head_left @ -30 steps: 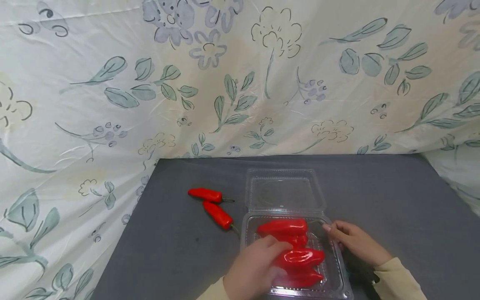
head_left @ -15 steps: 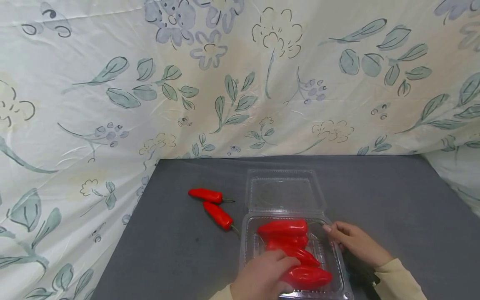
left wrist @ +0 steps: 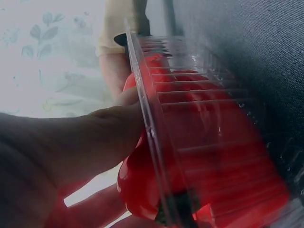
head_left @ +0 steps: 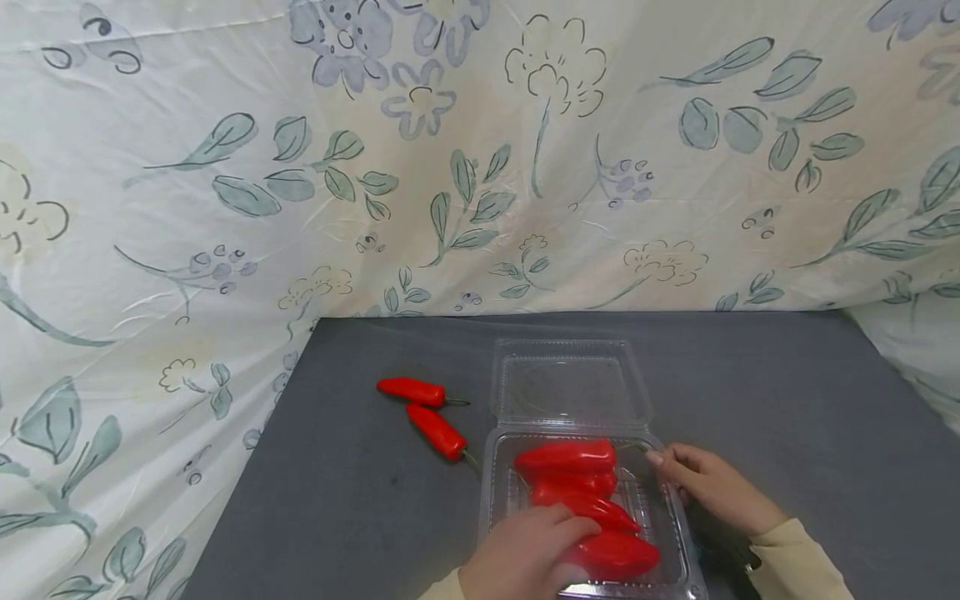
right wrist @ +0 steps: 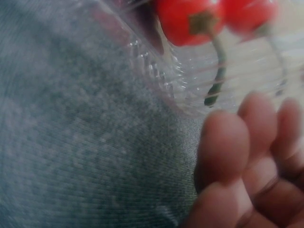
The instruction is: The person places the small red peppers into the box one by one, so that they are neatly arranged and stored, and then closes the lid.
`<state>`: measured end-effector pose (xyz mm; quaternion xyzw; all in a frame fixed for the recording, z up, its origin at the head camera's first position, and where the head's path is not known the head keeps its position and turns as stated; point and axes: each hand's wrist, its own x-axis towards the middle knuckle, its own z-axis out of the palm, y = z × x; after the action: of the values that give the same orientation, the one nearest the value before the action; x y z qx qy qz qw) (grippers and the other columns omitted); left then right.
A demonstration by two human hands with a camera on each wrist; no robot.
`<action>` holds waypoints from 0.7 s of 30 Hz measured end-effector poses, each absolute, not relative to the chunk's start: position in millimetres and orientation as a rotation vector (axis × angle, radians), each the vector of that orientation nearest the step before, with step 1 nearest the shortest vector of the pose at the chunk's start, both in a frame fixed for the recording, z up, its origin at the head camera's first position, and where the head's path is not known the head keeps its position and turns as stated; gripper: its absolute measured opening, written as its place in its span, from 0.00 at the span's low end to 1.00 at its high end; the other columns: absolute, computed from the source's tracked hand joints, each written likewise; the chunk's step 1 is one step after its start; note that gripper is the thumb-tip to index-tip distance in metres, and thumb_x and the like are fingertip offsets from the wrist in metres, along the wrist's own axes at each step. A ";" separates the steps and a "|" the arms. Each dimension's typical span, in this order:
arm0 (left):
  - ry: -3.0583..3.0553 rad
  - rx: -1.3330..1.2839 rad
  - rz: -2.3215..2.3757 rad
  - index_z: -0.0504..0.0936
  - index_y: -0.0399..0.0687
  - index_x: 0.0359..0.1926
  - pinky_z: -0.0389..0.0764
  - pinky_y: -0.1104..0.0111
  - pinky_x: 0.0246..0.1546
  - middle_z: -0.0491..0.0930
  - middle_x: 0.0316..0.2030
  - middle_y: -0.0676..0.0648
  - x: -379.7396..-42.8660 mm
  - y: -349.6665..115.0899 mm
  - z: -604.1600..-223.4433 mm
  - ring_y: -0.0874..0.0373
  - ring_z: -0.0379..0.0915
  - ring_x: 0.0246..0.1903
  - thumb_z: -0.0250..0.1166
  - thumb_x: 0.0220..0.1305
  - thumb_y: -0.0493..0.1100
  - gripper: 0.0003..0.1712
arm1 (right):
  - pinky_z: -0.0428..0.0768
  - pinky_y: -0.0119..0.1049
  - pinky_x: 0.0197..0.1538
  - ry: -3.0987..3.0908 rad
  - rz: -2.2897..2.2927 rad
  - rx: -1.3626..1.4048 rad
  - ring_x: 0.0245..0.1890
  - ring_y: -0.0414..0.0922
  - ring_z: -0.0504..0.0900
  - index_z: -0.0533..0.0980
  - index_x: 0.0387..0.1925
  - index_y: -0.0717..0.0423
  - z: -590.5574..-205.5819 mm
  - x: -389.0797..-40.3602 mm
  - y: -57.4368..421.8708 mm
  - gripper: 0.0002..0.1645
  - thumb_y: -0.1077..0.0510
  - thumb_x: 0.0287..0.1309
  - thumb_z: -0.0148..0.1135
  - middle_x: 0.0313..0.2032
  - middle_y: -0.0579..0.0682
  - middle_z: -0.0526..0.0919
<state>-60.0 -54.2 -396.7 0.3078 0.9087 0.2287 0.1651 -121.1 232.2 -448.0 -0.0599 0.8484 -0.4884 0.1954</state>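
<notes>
A clear plastic clamshell tray (head_left: 678, 542) lies on the grey table with its lid (head_left: 570, 387) folded open at the back. Several red peppers (head_left: 566, 457) lie inside it. My left hand (head_left: 570, 542) grips the nearest red pepper (head_left: 618, 557) at the tray's front edge. In the left wrist view the thumb (left wrist: 109, 137) lies against the tray rim (left wrist: 147, 118) with that pepper (left wrist: 142, 185) under it. My right hand (head_left: 666, 463) holds the tray's right rim with curled fingers (right wrist: 228, 147); the tray corner (right wrist: 156, 71) and pepper stems (right wrist: 216, 71) show beside them.
Two loose red peppers (head_left: 411, 389) (head_left: 437, 431) lie on the grey table (head_left: 352, 517) left of the tray. A floral sheet (head_left: 225, 208) hangs behind and drapes down both sides of the table.
My left hand has drawn the pepper it grips toward the tray's near edge and settled there. The right hand has stayed at the rim.
</notes>
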 end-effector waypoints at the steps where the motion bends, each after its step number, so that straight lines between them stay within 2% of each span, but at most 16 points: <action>1: 2.590 0.881 0.644 0.77 0.70 0.54 0.78 0.75 0.39 0.78 0.44 0.68 -60.2 -54.3 -397.2 0.75 0.71 0.37 0.71 0.52 0.56 0.27 | 0.74 0.34 0.29 2.381 -1.365 -0.168 0.25 0.41 0.74 0.71 0.31 0.59 -448.2 -121.0 232.6 0.20 0.46 0.67 0.52 0.26 0.51 0.76; 21: 2.634 0.923 0.620 0.74 0.69 0.58 0.77 0.76 0.39 0.76 0.46 0.66 -63.6 -66.2 -386.9 0.74 0.70 0.39 0.67 0.57 0.59 0.27 | 0.73 0.33 0.28 2.368 -1.375 -0.176 0.25 0.41 0.73 0.71 0.31 0.60 -451.4 -123.1 232.1 0.20 0.47 0.69 0.50 0.26 0.50 0.76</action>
<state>-63.6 -66.2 -386.9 0.3196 0.9121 0.2147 0.1408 -123.1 232.1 -451.4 -0.0627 0.8461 -0.4912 0.1976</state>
